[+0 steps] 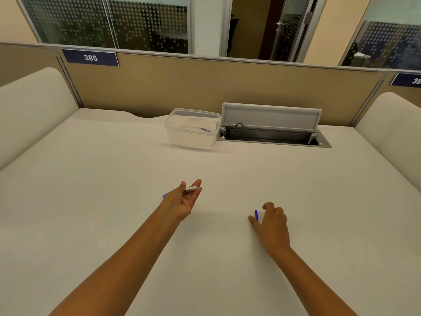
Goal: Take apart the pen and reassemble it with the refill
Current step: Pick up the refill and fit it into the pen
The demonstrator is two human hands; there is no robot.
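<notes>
My left hand [184, 200] is palm up over the middle of the white table, with the white pen barrel [191, 189] lying across its fingers. A bit of blue [164, 195] pokes out behind that hand at the barrel's rear end. My right hand [271, 221] rests on the table to the right, fingers curled over a small blue pen part [256, 215] pinched between thumb and fingers. Whether that part is a cap or the refill cannot be told. Another thin blue-tipped piece [205, 129] lies inside the clear plastic box.
A clear plastic box [192, 135] stands at the back centre. Beside it on the right an open cable hatch [273, 135] with a raised lid is set into the table. A tan partition [205, 85] closes the far edge. Cushioned dividers [34, 99] flank both sides.
</notes>
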